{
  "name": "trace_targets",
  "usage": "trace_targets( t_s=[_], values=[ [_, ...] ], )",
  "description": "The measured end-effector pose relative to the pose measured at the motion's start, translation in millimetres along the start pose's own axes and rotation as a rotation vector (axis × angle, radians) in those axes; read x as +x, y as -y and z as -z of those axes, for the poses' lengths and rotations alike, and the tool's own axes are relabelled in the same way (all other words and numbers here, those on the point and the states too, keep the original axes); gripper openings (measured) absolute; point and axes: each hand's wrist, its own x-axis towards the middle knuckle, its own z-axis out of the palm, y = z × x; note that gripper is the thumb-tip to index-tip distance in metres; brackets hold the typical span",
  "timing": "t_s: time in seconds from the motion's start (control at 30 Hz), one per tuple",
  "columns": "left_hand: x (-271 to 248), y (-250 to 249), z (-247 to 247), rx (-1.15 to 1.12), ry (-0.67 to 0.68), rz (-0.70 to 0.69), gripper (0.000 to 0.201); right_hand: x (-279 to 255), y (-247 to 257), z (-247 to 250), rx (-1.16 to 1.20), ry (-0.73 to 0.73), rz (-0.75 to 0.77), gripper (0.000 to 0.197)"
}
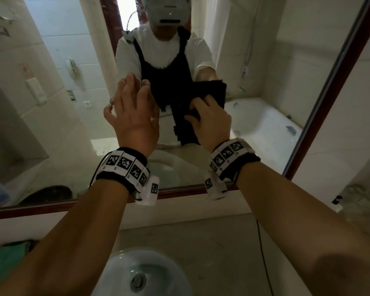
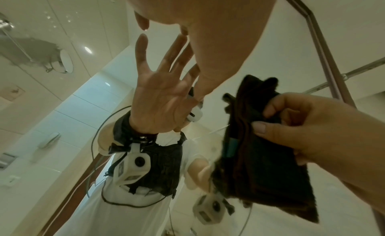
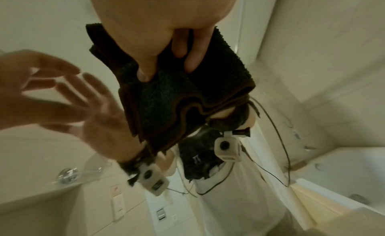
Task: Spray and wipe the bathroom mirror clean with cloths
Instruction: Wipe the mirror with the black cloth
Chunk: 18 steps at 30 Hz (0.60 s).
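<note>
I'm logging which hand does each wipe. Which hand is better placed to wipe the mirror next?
Probably the right hand: it grips the folded dark cloth up at the mirror. The left hand is open and holds nothing.

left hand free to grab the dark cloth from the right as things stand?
Probably yes. The left hand is open with fingers spread at the mirror, holding nothing, just beside the dark cloth that the right hand pinches. Nothing shows between them.
</note>
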Motion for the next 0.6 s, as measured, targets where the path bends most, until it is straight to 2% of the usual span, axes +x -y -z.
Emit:
trace_targets(
  t_s=[0.3, 0.6],
  values=[
    [1, 0, -3, 0.025, 0.003, 0.019, 0.059, -35, -104, 36, 0.008, -0.036, -0.464, 0.033],
    [1, 2, -8, 0.084, -0.051, -0.001, 0.056, -42, -112, 36, 0.105, -0.113, -0.539, 0.029]
  ],
)
